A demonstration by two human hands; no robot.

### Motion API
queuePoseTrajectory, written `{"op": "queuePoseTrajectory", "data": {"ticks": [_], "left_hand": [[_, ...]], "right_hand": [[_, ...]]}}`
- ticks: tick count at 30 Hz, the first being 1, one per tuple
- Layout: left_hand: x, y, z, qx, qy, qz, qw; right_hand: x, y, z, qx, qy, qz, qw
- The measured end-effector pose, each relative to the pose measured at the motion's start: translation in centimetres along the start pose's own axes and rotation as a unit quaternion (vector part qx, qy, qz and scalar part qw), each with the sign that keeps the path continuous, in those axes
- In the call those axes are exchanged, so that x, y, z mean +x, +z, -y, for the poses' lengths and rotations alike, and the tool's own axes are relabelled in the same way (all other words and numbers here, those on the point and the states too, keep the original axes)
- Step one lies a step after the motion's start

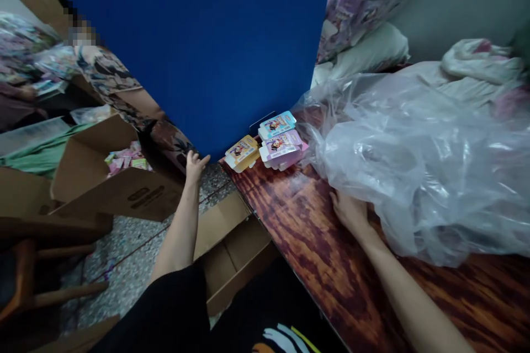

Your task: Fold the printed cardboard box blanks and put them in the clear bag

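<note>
My left hand (196, 166) is in the air beside the lower edge of a blue panel (207, 55), thumb and fingers apart, holding nothing. My right hand (350, 212) lies on the dark red wood-grain table (306, 220) at the edge of a large clear plastic bag (397, 160), which partly covers it. The fingers I can see there are stretched out. Between the hands, small printed cartons lie at the table's corner against the panel: a yellow carton (242, 153), a light blue carton (278, 124) and a purple carton (283, 145), with some flaps sticking out.
Below the table edge stands a cardboard box (232, 253) with raised flaps. To the left, another carton (116, 193) holds small pink and green packets (129, 159), near a wooden stool (25, 281). A person in a patterned sleeve (111, 74) is behind the panel. White sacks (372, 52) lie at the back right.
</note>
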State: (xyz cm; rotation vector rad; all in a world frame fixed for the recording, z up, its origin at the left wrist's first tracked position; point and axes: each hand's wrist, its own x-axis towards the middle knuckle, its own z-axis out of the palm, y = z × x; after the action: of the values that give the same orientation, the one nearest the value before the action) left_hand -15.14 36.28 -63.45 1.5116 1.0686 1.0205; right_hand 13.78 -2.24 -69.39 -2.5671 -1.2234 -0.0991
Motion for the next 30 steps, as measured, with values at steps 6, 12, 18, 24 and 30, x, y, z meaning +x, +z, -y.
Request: {"op": "queuePoseTrajectory", "data": {"ticks": [6,12,18,24,30], "left_hand": [[2.0,1.2,2.1,-0.065,-0.085,0.011,0.994],[2.2,0.8,2.3,-0.082,-0.088,0.018,0.993],[1.5,-0.1,2.5,-0.087,-0.085,0.02,0.992],[1.0,-2.2,2.4,-0.073,-0.091,0.018,0.993],[0.8,-3.7,2.5,-0.058,-0.102,0.011,0.993]], "right_hand": [[-0.3,0.8,0.9,-0.035,0.002,-0.018,0.999],[-0.6,1.3,1.1,-0.071,0.002,-0.044,0.996],[-0.8,1.4,1.1,-0.089,-0.021,-0.071,0.993],[-1.0,1.1,1.3,-0.07,-0.021,-0.075,0.995],[-0.9,1.1,1.4,-0.092,-0.012,-0.063,0.994]]}}
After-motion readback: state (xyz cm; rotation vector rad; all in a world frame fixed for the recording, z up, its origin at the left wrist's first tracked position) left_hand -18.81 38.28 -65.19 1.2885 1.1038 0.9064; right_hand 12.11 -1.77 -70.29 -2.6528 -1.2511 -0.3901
